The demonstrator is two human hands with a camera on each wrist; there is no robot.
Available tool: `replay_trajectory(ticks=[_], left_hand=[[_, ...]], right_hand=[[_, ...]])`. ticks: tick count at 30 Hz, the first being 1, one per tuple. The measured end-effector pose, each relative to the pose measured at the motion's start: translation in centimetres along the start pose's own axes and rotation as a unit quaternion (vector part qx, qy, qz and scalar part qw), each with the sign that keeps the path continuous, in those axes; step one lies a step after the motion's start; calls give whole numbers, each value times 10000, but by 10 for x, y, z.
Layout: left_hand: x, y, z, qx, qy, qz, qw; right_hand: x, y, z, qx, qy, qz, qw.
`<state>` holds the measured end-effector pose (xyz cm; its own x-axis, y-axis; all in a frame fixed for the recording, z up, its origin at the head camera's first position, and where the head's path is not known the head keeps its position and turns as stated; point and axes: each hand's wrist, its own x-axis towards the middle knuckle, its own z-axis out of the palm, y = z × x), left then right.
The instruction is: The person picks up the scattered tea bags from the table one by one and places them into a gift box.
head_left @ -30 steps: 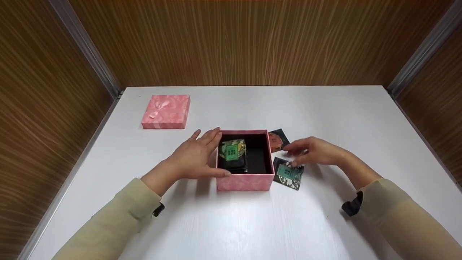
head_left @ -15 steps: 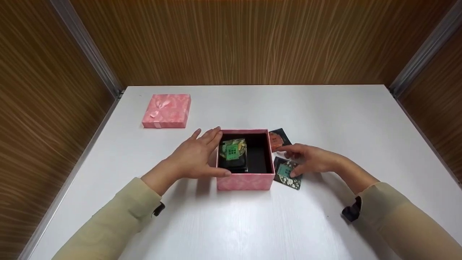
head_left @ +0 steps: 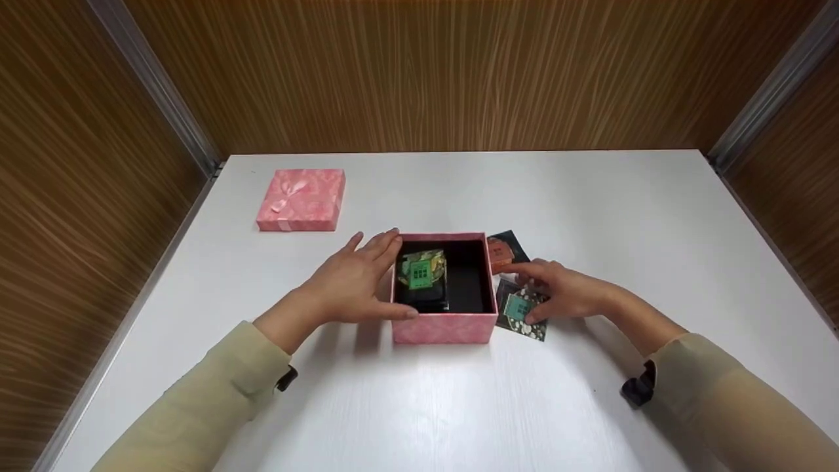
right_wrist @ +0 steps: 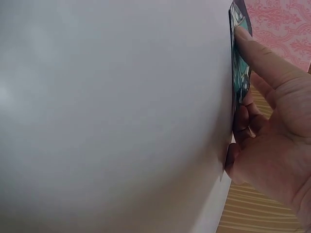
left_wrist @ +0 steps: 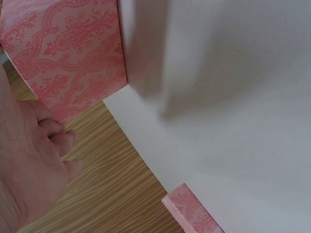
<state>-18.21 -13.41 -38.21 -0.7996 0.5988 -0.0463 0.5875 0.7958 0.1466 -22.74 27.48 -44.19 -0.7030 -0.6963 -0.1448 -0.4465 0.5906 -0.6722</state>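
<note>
An open pink patterned box (head_left: 444, 328) stands mid-table with a black interior. Inside it, at the left, lies a small black sachet with a green label (head_left: 420, 274), seemingly on top of others. My left hand (head_left: 351, 285) rests along the box's left side, thumb across the front rim and fingers reaching to the back left corner. Right of the box, my right hand (head_left: 570, 289) has its thumb on a flat sachet with a teal label (head_left: 518, 307), its other fingers bent at the far edge. The index fingertip lies at a sachet with an orange label (head_left: 501, 252), partly behind the box.
The pink lid (head_left: 303, 200) with a ribbon bow lies at the back left of the white table (head_left: 432, 406). Wood-grain panels (head_left: 419, 78) enclose the table at the back and sides.
My right hand has come down and slightly toward me, its thumb now on the teal-labelled sachet. The left hand stays at the box.
</note>
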Motion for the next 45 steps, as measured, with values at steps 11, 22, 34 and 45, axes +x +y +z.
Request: replay_trajectory(ticks=[11, 22, 34, 45], left_hand=[[1, -2, 0, -27, 7, 2, 10000], [-1, 1, -1, -11, -22, 4, 10000], [0, -1, 1, -37, -4, 6, 10000], [0, -2, 0, -5, 16, 28, 10000]], right_hand=[[1, -1, -2, 214, 36, -275, 9994], [-4, -2, -2, 479, 269, 444, 9975], [-9, -2, -10, 823, 371, 464, 9948], [-20, -4, -27, 625, 771, 854, 9914]])
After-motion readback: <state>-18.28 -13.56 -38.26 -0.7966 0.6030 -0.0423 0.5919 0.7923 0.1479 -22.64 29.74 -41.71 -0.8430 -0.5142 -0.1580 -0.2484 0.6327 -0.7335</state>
